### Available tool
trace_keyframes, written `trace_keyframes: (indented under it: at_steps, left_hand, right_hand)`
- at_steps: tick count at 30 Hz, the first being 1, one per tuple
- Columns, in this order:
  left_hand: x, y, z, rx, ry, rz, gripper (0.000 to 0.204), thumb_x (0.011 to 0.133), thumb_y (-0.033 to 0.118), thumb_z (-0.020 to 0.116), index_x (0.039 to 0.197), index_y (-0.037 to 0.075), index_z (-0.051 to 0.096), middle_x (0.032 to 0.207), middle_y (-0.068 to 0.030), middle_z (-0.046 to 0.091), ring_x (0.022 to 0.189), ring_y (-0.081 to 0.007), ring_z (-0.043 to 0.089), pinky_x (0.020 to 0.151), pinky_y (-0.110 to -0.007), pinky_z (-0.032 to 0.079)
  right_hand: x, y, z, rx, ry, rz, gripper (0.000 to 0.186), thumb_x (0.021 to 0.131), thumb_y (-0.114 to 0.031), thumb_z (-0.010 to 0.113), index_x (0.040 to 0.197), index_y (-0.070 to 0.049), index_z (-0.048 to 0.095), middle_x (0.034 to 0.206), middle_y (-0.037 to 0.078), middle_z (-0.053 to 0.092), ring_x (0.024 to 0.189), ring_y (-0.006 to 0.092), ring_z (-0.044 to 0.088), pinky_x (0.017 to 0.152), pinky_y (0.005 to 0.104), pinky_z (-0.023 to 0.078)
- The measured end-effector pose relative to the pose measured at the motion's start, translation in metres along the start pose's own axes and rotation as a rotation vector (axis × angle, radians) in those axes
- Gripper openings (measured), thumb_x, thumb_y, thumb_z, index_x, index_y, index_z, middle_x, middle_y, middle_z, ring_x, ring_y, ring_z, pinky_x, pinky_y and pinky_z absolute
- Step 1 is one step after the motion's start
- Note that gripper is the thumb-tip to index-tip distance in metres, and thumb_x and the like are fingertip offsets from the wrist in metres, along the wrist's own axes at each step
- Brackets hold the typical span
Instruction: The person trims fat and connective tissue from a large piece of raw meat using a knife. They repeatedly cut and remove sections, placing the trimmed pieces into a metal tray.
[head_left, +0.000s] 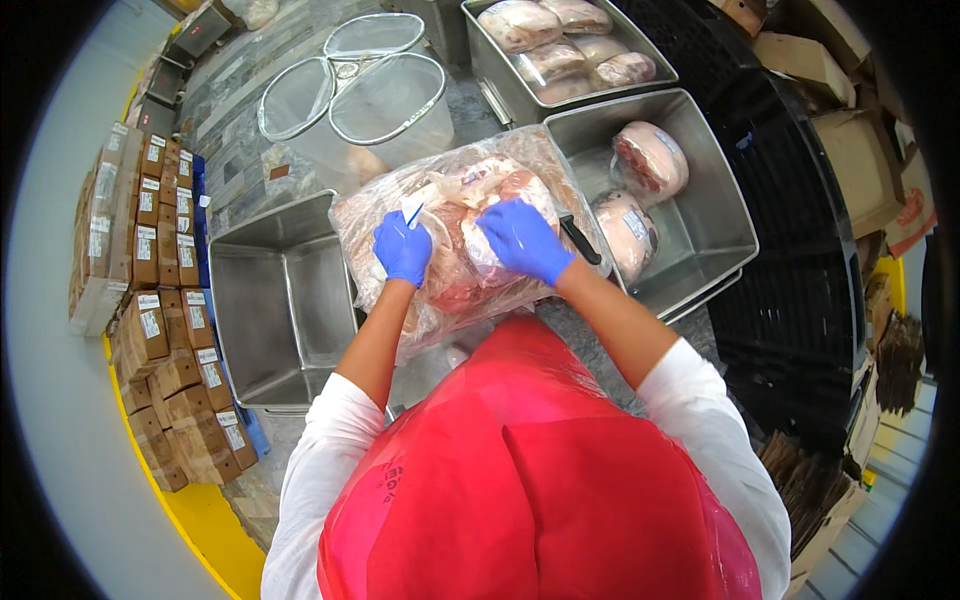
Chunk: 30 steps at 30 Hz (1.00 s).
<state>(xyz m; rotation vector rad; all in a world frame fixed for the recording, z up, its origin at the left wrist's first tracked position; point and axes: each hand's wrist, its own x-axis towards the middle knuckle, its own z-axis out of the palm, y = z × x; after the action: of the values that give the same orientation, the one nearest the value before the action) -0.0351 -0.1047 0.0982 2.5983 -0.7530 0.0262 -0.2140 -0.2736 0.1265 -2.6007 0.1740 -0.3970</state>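
A large piece of raw meat (455, 292), partly covered by clear plastic wrapping (483, 262), lies on a plastic-covered work surface (545, 160) in front of me. My left hand (403, 250), in a blue glove, is closed on the wrapping at the meat's left side. A white and blue strip (412, 212) stands up at its fingertips. From the right, my right hand (525, 242), also gloved in blue, presses curled fingers into the wrapping over the meat and grips it. Just beyond that hand lies a knife with a black handle (580, 240); its blade is hidden.
A metal tub (290, 210) stands at left; another metal tub (745, 235) at right holds wrapped meat pieces. Behind it, a third tub (672, 82) holds several more. Three clear plastic-lined bins (425, 115) stand ahead. Stacked cartons (180, 400) line the left; black crates (790, 210) the right.
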Motion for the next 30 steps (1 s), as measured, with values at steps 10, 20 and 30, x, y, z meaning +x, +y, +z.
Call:
trace_keyframes:
  at_steps: [10, 20, 30]
  left_hand:
    - [0.015, 0.016, -0.003, -0.001, -0.093, 0.025, 0.038, 0.09, 0.021, 0.06, 0.126, 0.012, 0.067, 0.119, -0.0193, 0.064, 0.106, -0.0431, 0.063, 0.091, -0.053, 0.053]
    - [0.024, 0.002, 0.002, -0.019, -0.081, 0.057, 0.042, 0.087, 0.019, 0.063, 0.129, 0.013, 0.063, 0.12, -0.0206, 0.061, 0.109, -0.0429, 0.062, 0.093, -0.054, 0.052]
    - [0.038, -0.018, 0.014, -0.137, -0.088, 0.097, 0.042, 0.089, 0.023, 0.061, 0.131, 0.017, 0.067, 0.148, -0.0213, 0.054, 0.128, -0.0438, 0.058, 0.106, -0.052, 0.049]
  right_hand:
    - [0.027, 0.101, 0.011, 0.316, 0.452, 0.137, 0.032, 0.091, -0.022, 0.061, 0.117, -0.012, 0.077, 0.12, 0.017, 0.071, 0.112, 0.0384, 0.065, 0.102, 0.0468, 0.05]
    - [-0.132, 0.135, 0.049, -0.261, -0.006, 0.762, 0.048, 0.083, -0.033, 0.075, 0.117, -0.001, 0.064, 0.112, 0.028, 0.068, 0.106, 0.0454, 0.066, 0.092, 0.0531, 0.053]
    - [-0.188, 0.062, -0.041, 0.096, 0.096, 1.013, 0.044, 0.088, -0.03, 0.072, 0.121, -0.003, 0.062, 0.109, 0.028, 0.072, 0.099, 0.0438, 0.071, 0.089, 0.0474, 0.055]
